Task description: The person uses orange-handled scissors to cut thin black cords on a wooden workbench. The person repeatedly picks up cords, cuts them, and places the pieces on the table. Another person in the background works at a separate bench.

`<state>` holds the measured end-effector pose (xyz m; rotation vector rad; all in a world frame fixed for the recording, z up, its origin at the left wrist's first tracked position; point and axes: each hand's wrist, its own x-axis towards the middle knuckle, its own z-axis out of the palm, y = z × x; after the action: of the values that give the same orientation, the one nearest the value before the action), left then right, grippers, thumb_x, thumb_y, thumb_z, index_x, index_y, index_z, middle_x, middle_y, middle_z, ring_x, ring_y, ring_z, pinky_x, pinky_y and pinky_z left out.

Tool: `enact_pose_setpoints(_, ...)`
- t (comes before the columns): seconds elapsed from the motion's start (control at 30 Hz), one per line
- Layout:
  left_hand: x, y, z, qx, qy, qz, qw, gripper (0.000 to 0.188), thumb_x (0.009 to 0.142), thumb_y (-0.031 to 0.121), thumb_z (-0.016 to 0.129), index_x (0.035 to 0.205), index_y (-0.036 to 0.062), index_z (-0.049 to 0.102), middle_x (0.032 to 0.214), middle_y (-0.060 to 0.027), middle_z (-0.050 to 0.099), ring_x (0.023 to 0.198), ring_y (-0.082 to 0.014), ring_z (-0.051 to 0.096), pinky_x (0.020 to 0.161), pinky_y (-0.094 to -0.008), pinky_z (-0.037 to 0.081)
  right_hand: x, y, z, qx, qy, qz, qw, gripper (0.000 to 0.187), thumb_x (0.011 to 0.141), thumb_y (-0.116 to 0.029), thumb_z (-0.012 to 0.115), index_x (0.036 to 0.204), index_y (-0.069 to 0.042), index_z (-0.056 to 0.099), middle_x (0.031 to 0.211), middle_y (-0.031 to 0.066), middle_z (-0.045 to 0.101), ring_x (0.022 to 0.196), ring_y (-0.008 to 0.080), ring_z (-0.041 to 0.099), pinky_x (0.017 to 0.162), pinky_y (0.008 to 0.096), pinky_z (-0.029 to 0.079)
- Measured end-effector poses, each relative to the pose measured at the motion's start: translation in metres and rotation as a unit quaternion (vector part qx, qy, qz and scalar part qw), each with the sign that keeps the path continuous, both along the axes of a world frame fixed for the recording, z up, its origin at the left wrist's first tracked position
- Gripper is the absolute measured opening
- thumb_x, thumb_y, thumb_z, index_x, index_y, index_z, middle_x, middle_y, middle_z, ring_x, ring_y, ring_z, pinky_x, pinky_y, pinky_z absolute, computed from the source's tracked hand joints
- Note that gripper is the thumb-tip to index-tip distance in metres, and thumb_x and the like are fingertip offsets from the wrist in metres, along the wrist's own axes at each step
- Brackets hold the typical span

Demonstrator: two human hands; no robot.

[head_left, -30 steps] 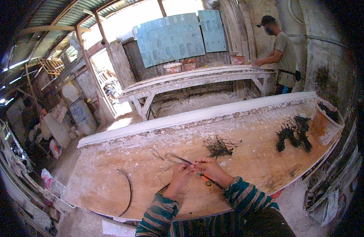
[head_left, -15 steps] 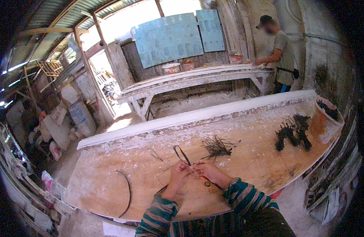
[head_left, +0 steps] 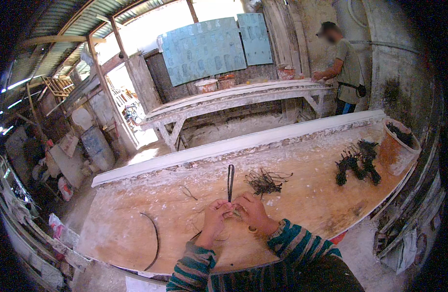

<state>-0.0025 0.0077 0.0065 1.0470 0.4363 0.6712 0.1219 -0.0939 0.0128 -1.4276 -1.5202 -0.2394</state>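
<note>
My left hand is closed, thumb and fingers pinching the base of a narrow black strap folded into a loop. The loop points away from me, above the wooden tabletop. Close against it, my right hand has its fingers bent in at the strap's base; what lies between them is hidden. A small round orange-brown thing shows just under that hand. Beyond the right hand lies a loose pile of thin black looped strands. One long curved black strip rests to the left.
A white-edged board runs along the table's far side. At the right are black bundles and an orange-brown bucket with black pieces inside. Behind, a person works at another long bench bearing several buckets.
The black loop has swung from leaning left to nearly upright and looks narrower. My right hand has turned and drawn closer around its base. The view has shifted slightly.
</note>
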Motion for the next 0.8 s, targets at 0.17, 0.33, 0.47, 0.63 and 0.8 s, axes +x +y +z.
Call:
enact_pose_setpoints(0.17,0.001,0.001,-0.005,-0.011,-0.042,-0.016,0.999,0.012,0.083,0.009,0.059,0.092,0.0022,0.059,0.083,-0.0061,0.064,0.073,-0.0137,0.062,0.063,-0.0241,0.051,0.007,0.002,0.003,0.067,-0.139,0.003,0.988,0.018,0.071,-0.012,0.063,0.088,-0.01,0.059,0.104,0.0076,0.059,0.083,0.0266,0.057,0.07,0.0364,0.047)
enact_pose_setpoints(0.33,-0.004,0.0,-0.001,-0.036,-0.032,-0.034,0.998,0.015,0.084,0.008,0.057,0.096,0.0007,0.059,0.084,-0.0057,0.063,0.072,-0.0132,0.062,0.063,-0.0237,0.052,0.002,-0.005,0.013,0.027,-0.225,0.006,0.974,0.027,0.07,-0.013,0.064,0.096,-0.009,0.057,0.111,0.0096,0.056,0.088,0.0281,0.057,0.077,0.0377,0.046)
enact_pose_setpoints(0.47,-0.002,0.0,0.004,-0.045,-0.004,-0.059,0.997,0.019,0.084,0.007,0.057,0.101,-0.0013,0.058,0.088,-0.0068,0.063,0.072,-0.0127,0.061,0.064,-0.0229,0.053,0.003,0.0,0.004,0.004,-0.124,0.062,0.99,0.026,0.075,-0.011,0.058,0.099,-0.005,0.055,0.109,0.0117,0.056,0.09,0.0314,0.056,0.081,0.0398,0.045)
enact_pose_setpoints(0.63,-0.002,0.004,-0.003,-0.025,-0.019,-0.059,0.998,0.021,0.084,0.007,0.059,0.103,-0.0025,0.058,0.091,-0.0075,0.063,0.075,-0.013,0.061,0.065,-0.0221,0.053,0.002,-0.004,0.009,-0.026,-0.051,0.094,0.994,0.019,0.085,-0.013,0.049,0.101,-0.004,0.053,0.098,0.0159,0.056,0.091,0.0336,0.056,0.078,0.0403,0.046)
enact_pose_setpoints(0.8,-0.002,0.0,0.001,0.008,-0.008,-0.05,0.999,0.019,0.083,0.004,0.057,0.102,-0.0001,0.057,0.098,-0.0073,0.062,0.082,-0.0146,0.061,0.07,-0.0256,0.052,0.002,0.0,0.002,-0.015,0.031,0.08,0.996,0.014,0.081,-0.006,0.053,0.095,-0.004,0.054,0.094,0.0139,0.058,0.086,0.0323,0.057,0.072,0.0382,0.047)
